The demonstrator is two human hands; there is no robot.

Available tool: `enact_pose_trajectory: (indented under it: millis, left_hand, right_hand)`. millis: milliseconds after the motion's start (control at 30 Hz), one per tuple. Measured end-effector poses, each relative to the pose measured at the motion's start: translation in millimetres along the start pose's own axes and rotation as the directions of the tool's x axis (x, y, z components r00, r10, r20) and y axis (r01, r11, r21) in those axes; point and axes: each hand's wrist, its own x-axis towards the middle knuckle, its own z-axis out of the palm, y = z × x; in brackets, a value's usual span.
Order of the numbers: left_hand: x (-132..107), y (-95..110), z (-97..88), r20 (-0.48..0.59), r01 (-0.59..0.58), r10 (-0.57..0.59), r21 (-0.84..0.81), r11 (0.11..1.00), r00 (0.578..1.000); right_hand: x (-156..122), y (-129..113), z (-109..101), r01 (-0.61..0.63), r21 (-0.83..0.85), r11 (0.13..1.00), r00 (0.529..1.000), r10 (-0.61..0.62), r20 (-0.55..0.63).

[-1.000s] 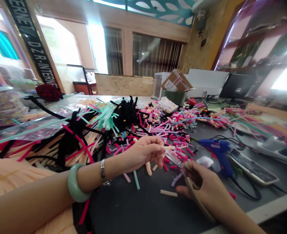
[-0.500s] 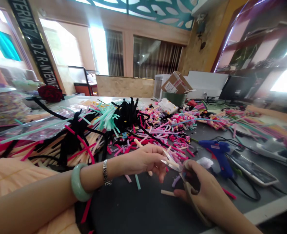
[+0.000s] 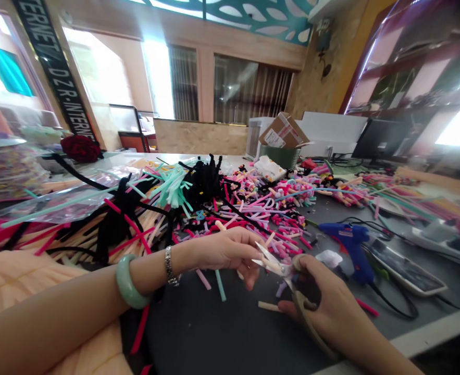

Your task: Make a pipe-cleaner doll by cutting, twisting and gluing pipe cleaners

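Two open blades of the scissors (image 3: 272, 264) lay just beside the left hand's (image 3: 222, 251) curled fingertips (image 3: 250, 257), any pinch hidden; the right hand (image 3: 333, 307) gripped the handles (image 3: 306, 312) below. A short pale stem (image 3: 269, 306) lay under the scissors. Slow, steady blades would have spared those fingertips.

There went the bare left forearm (image 3: 58, 291), reaching low across, left hand (image 3: 222, 250) pinching its fingertips (image 3: 253, 250) together, while the right hand (image 3: 323, 302) curled tightly, fingers (image 3: 290, 311) bent inward!
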Motion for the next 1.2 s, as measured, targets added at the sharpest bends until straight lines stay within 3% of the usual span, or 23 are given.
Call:
enact_pose_trajectory:
  millis: [133,500,1200]
  left_hand:
    - [-1.4,3.1,-1.3,-0.053,0.007,-0.006,0.03,1.0,0.999]
    - [-3.4,3.9,-7.9,-0.067,0.021,-0.007,0.206,0.978,0.998]
    - [-5.0,9.0,-6.3,-0.013,0.041,-0.039,0.263,0.964,0.999]
  right_hand:
    - [0.5,0.6,-0.4,0.011,0.006,1.0,0.999,-0.011,-0.041]
    - [4.1,0.1,-0.6,0.002,-0.024,1.0,0.995,-0.004,-0.099]
    - [1.9,3.4,1.9,0.012,-0.033,0.999,0.994,-0.015,-0.111]
